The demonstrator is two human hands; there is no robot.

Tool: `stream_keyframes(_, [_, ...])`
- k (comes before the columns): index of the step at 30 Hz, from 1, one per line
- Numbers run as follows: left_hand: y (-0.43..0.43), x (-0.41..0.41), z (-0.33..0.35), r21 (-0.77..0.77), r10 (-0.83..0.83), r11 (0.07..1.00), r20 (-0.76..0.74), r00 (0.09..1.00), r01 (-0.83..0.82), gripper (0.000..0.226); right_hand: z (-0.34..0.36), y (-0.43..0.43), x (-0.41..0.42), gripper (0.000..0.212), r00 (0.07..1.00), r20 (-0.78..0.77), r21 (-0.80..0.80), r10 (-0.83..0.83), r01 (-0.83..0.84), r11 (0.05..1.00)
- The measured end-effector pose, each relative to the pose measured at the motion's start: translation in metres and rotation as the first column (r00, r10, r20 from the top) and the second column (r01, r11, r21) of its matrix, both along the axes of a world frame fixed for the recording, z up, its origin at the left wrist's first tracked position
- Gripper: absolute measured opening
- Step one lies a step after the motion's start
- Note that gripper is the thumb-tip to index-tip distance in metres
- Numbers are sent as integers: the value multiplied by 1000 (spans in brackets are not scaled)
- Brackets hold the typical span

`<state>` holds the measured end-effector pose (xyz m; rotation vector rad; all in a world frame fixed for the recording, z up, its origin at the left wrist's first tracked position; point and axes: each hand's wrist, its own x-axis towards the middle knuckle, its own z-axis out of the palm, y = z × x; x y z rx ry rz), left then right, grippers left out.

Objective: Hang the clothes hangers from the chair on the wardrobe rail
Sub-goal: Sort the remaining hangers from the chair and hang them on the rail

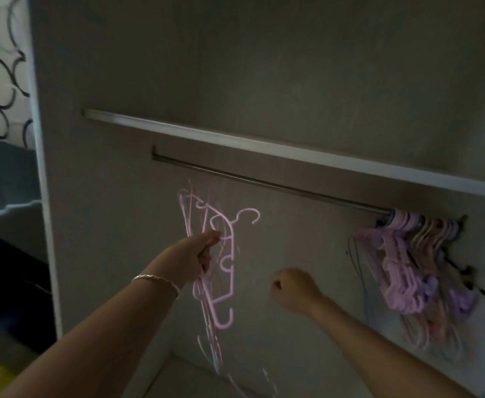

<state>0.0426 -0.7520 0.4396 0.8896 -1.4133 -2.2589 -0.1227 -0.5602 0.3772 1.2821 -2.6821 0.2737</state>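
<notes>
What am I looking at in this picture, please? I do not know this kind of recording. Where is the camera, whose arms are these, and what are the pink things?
There is no machine here. A person wears one camera on the head, so you see their own two arms reaching into a wardrobe. The left hand grips a bundle of pink hangers, which looks blurred. The right hand has curled fingers and seems to hold nothing. A metal rail runs across the wardrobe, under a shelf. At the rail's right end, many pink and purple hung hangers are crowded together. The left wrist wears a bracelet.
</notes>
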Motion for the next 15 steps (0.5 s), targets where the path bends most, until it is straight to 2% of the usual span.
stream_keyframes(1, [-2, 6, 1, 30, 17, 999, 2, 1000, -17, 31, -12, -10, 16, 27, 968, 251, 89, -31, 9, 996])
stream_keyframes(2, [-3, 11, 2, 55, 26, 998, -6, 1000, -25, 33, -23, -19, 34, 28, 860, 508, 134, -52, -20, 991])
stream_keyframes(3, [-5, 17, 1, 75, 33, 997, -14, 999, -32, 35, -32, -26, 51, 32, 714, 698, 147, -62, -57, 988])
stream_keyframes(4, [-7, 22, 0, 97, 45, 994, -27, 999, -42, 37, -39, -32, 68, 39, 593, 802, 171, -77, -105, 980])
stream_keyframes(5, [-10, 26, -1, 123, 62, 991, -42, 997, -56, 39, -46, -36, 79, 46, 521, 847, 217, -106, -156, 964])
stream_keyframes(7, [-15, 36, -1, 182, 96, 980, -68, 993, -83, 40, -54, -40, 96, 48, 476, 869, 262, -135, -212, 941])
stream_keyframes(11, [-21, 56, -1, 337, 159, 936, -139, 978, -104, 52, -50, -36, 101, 26, 346, 938, 64, -27, -96, 993])
stream_keyframes(15, [-18, 64, 4, 473, 202, 877, -198, 959, -86, 44, -28, -30, 96, 25, 396, 918, -18, 24, -19, 1000])
